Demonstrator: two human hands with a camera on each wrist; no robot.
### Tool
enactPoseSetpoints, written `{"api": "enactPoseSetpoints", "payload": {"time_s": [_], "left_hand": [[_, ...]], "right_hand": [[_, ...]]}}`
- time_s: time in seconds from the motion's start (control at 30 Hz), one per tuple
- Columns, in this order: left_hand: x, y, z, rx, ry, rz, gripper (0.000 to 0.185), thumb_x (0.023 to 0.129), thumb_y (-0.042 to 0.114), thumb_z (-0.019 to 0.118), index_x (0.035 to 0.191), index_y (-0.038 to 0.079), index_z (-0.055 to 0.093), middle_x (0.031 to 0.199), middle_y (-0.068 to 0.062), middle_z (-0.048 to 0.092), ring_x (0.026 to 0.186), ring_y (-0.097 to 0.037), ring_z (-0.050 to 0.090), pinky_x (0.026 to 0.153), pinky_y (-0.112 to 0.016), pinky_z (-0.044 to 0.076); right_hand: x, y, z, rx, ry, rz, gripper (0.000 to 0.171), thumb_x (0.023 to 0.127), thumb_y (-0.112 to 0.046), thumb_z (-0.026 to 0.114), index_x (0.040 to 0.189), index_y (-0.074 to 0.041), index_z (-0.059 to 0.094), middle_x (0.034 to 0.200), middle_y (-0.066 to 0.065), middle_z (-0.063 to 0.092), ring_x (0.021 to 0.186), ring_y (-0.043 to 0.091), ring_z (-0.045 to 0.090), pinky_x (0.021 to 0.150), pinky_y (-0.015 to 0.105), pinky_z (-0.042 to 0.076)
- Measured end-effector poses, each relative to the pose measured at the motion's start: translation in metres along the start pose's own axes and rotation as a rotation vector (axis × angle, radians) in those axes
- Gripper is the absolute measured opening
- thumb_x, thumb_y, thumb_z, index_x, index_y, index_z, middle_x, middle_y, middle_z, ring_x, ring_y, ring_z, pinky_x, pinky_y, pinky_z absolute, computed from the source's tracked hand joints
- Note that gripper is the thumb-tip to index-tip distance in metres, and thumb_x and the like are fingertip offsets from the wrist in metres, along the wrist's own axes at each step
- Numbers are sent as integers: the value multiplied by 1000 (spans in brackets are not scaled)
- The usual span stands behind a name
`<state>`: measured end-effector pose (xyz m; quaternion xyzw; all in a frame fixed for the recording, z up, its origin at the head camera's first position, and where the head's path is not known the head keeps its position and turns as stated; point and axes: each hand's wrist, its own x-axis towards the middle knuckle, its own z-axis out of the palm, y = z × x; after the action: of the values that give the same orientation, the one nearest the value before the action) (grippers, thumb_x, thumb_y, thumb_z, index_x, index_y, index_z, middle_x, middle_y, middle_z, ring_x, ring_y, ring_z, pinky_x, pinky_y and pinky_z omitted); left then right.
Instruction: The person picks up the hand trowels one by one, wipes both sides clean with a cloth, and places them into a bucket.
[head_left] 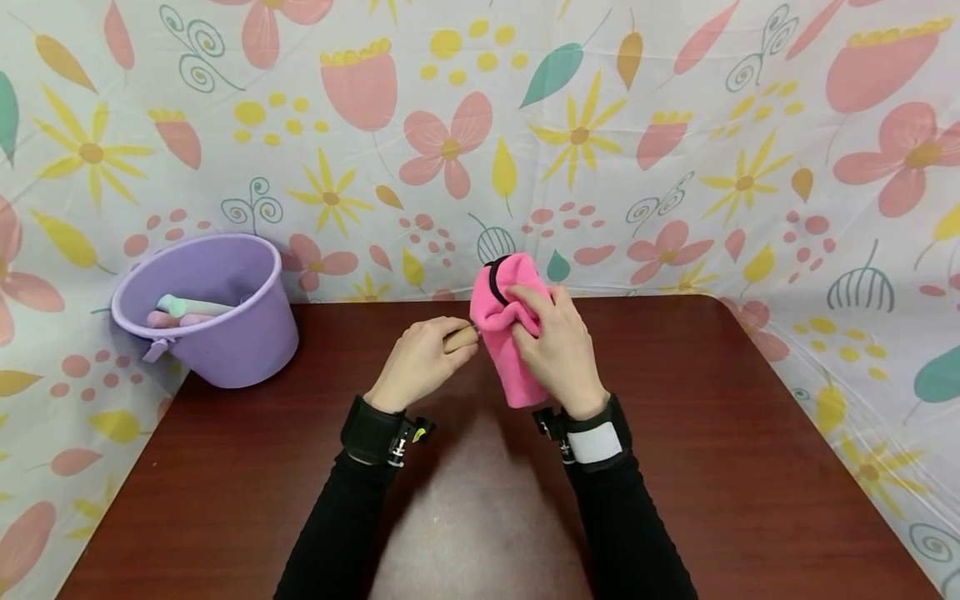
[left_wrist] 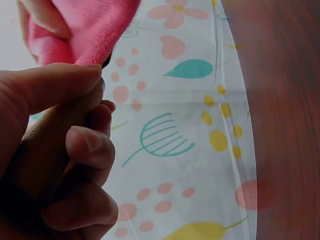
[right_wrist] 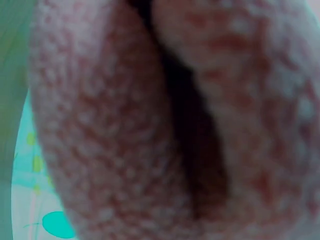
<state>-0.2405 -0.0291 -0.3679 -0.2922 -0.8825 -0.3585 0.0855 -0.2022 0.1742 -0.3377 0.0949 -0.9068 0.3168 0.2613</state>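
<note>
1. Right hand [head_left: 558, 350]: fingers curled, gripping the pink cloth [head_left: 508, 337] bunched around a tool's head.
2. Left hand [head_left: 422, 360]: fingers curled around the wooden handle [head_left: 459, 338], which juts toward 9 o'clock; long axis roughly 9 to 3.
3. Cloth: above the counter [head_left: 712, 433] centre.
4. Purple bucket [head_left: 225, 321]: at 9 o'clock, well apart.
</note>
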Motion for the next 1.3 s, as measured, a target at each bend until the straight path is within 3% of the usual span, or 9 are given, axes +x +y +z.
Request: {"api": "enactPoseSetpoints", "payload": {"time_s": [0.4, 1.0, 1.3], "left_hand": [[0, 0, 0, 23, -2, 10, 7, 91, 28, 69, 89, 21, 68, 76, 7, 55, 69, -8, 53, 64, -28, 45], [-3, -2, -3, -5, -11, -32, 19, 90, 25, 71, 107, 17, 72, 91, 7, 63, 76, -9, 57, 70, -30, 47], [-3, -2, -6, -35, -21, -46, 23, 91, 26, 70, 111, 16, 71, 93, 8, 63, 76, -9, 56, 71, -31, 47]], "right_hand": [[2, 18, 5, -27, -5, 56, 40, 87, -12, 63, 125, -21, 67, 101, 13, 53, 81, 28, 52, 62, 46, 44], [6, 46, -13, -10, 51, 146, 40, 87, -13, 62, 126, -19, 67, 100, 15, 53, 80, 31, 51, 64, 46, 40], [8, 56, -19, -6, 91, 192, 41, 86, -10, 62, 127, -16, 66, 109, 19, 56, 98, 36, 54, 77, 52, 42]]}}
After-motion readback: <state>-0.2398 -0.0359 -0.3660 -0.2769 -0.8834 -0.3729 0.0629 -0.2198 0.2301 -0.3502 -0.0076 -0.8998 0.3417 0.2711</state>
